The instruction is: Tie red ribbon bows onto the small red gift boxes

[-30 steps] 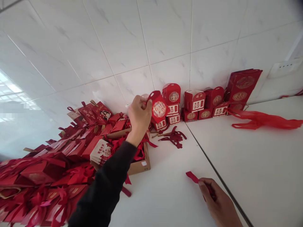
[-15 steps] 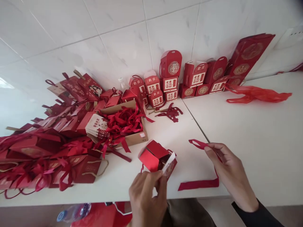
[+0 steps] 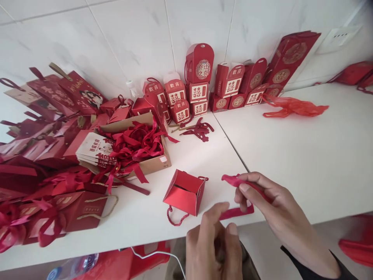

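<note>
My right hand (image 3: 268, 202) pinches a red ribbon (image 3: 232, 179) between thumb and fingers, with its end gathered at the fingertips. A flat length of the same ribbon lies on the table below that hand. My left hand (image 3: 214, 241) is raised over the table's front edge, its index finger and thumb apart and nothing seen between them. Ahead of it, apart from both hands, sits a small red gift box (image 3: 185, 192). Its top flaps are folded inward with a narrow gap, and a twisted cord handle (image 3: 176, 221) hangs on the near side.
A cardboard box (image 3: 154, 165) holds red ribbons (image 3: 136, 142) and white cards (image 3: 94, 149). Packed red gift bags (image 3: 84, 210) crowd the left. Stacked red boxes (image 3: 199, 93) line the wall. An orange-red plastic bag (image 3: 297, 107) lies at right; a bottle (image 3: 72, 266) is below the table.
My left hand has let go of the box's flap and moved right and down. The box's top is now folded in. My right hand's fingers have gathered the ribbon's looped end.
</note>
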Demonstrator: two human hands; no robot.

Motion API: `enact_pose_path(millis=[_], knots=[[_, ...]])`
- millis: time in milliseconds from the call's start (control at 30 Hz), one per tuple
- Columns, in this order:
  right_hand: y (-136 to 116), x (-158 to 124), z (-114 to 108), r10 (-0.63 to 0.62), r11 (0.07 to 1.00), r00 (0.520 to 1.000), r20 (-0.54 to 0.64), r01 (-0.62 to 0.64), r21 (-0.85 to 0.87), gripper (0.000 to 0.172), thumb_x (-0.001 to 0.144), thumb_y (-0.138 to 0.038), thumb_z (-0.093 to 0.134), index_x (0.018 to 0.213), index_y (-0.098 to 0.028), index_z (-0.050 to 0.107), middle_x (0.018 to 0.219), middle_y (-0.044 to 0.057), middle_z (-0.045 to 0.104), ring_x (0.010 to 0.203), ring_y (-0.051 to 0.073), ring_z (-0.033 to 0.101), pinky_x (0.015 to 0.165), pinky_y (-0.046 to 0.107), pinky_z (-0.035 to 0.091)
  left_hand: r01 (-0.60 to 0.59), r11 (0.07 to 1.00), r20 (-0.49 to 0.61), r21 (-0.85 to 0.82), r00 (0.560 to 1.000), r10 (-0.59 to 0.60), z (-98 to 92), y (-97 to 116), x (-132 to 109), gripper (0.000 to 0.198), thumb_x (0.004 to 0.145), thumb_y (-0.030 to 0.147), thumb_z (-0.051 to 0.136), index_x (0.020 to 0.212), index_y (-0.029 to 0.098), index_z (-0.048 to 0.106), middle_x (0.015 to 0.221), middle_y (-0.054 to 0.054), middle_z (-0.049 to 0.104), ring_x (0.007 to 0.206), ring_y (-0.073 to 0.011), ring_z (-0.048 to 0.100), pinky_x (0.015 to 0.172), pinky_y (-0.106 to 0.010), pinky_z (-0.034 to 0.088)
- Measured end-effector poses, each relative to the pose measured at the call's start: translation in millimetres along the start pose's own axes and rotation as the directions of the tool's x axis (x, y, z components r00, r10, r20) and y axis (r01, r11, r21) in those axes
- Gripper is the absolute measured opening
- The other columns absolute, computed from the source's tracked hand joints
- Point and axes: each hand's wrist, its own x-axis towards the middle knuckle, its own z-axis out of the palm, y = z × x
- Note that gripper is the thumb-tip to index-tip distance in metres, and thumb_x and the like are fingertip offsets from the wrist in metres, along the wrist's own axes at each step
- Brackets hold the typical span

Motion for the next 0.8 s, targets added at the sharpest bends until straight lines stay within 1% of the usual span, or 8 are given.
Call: enact_pose_path(millis=[100, 267, 367, 433, 500, 600, 700, 800], knots=[[-7.6, -13.8, -5.3, 0.087, 0.994, 0.992, 0.093, -0.080, -0.073, 0.035, 0.092, -0.059, 0.067, 0.096, -0.024, 0.074, 0.069, 0.001, 0.065, 0.063, 0.019, 0.060, 0.062, 0.030, 0.056, 0.074, 0.993, 0.156, -0.095, 0.986, -0.059, 6.7, 0.7, 5.9, 0.037, 0.098, 0.035, 0.055, 0.133, 0.031, 0.062, 0.057, 0.004, 0.062, 0.046, -0.0148, 0.054, 0.043, -0.026, 0.040], [-4.6, -24.0, -10.7, 0.129, 0.988, 0.992, 0.013, -0.127, -0.084, 0.034, 0.083, -0.058, 0.077, 0.079, -0.025, 0.075, 0.064, 0.000, 0.062, 0.060, 0.015, 0.055, 0.059, 0.026, 0.051, 0.160, 0.951, 0.287, -0.264, 0.955, -0.081, 11.2, 1.1, 11.9, 0.028, 0.100, 0.041, 0.051, 0.086, 0.025, 0.068, 0.048, 0.007, 0.040, 0.040, -0.0099, 0.029, 0.041, -0.028, 0.024], [5.4, -17.3, -11.4, 0.040, 0.999, 0.999, 0.024, -0.040, -0.007, 0.030, 0.085, -0.053, 0.079, 0.074, -0.025, 0.073, 0.072, 0.000, 0.064, 0.066, 0.015, 0.058, 0.060, 0.024, 0.052, 0.175, 0.963, 0.291, -0.205, 0.950, -0.111, 10.0, 5.3, 4.9, 0.025, 0.100, 0.040, 0.052, 0.088, 0.026, 0.069, 0.046, 0.008, 0.036, 0.039, -0.0104, 0.028, 0.041, -0.029, 0.022], [9.2, -12.3, -9.8, -0.019, 0.996, 0.999, 0.049, 0.015, 0.086, 0.026, 0.087, -0.049, 0.079, 0.077, -0.026, 0.073, 0.093, 0.003, 0.071, 0.087, 0.019, 0.067, 0.073, 0.025, 0.057, 0.113, 0.987, 0.198, -0.112, 0.976, -0.090, 3.4, 5.1, 3.8, 0.016, 0.098, 0.034, 0.056, 0.096, 0.028, 0.071, 0.050, 0.006, 0.046, 0.041, -0.0116, 0.038, 0.041, -0.027, 0.028], [8.9, -9.3, -6.5, -0.009, 0.980, 0.999, 0.042, 0.001, 0.201, 0.026, 0.087, -0.047, 0.080, 0.076, -0.025, 0.069, 0.109, 0.004, 0.074, 0.103, 0.023, 0.069, 0.082, 0.028, 0.058, 0.010, 1.000, -0.017, -0.013, 1.000, -0.010, -10.2, -1.7, 12.9, 0.015, 0.094, 0.028, 0.061, 0.105, 0.030, 0.071, 0.065, 0.002, 0.062, 0.052, -0.0141, 0.053, 0.048, -0.027, 0.042], [5.7, -8.1, 0.1, 0.044, 0.935, 0.998, 0.055, -0.061, 0.349, 0.035, 0.087, -0.046, 0.081, 0.073, -0.024, 0.058, 0.085, 0.003, 0.074, 0.081, 0.021, 0.070, 0.071, 0.029, 0.058, -0.118, 0.992, -0.297, 0.042, 0.947, 0.125, -37.9, -25.4, 45.5, 0.019, 0.093, 0.027, 0.062, 0.112, 0.027, 0.067, 0.099, -0.005, 0.069, 0.082, -0.0193, 0.064, 0.071, -0.032, 0.054], [6.5, -6.3, 7.8, 0.117, 0.928, 0.982, 0.149, -0.161, 0.337, 0.031, 0.091, -0.051, 0.076, 0.085, -0.025, 0.061, 0.065, -0.003, 0.062, 0.054, 0.013, 0.052, 0.055, 0.027, 0.048, -0.141, 0.985, -0.108, 0.096, 0.983, 0.151, -56.5, -53.3, 75.7, 0.036, 0.092, 0.032, 0.065, 0.127, 0.027, 0.060, 0.114, -0.007, 0.066, 0.096, -0.0212, 0.064, 0.079, -0.034, 0.054], [6.3, -3.5, 16.3, 0.197, 0.966, 0.960, 0.201, -0.225, 0.127, 0.038, 0.097, -0.061, 0.063, 0.091, -0.023, 0.063, 0.061, -0.006, 0.047, 0.052, 0.011, 0.035, 0.050, 0.025, 0.032, -0.194, 0.969, 0.038, 0.154, 0.981, 0.190, -55.7, -68.9, 80.4, 0.038, 0.093, 0.027, 0.064, 0.130, 0.028, 0.057, 0.111, -0.006, 0.063, 0.097, -0.0206, 0.062, 0.078, -0.033, 0.055]])
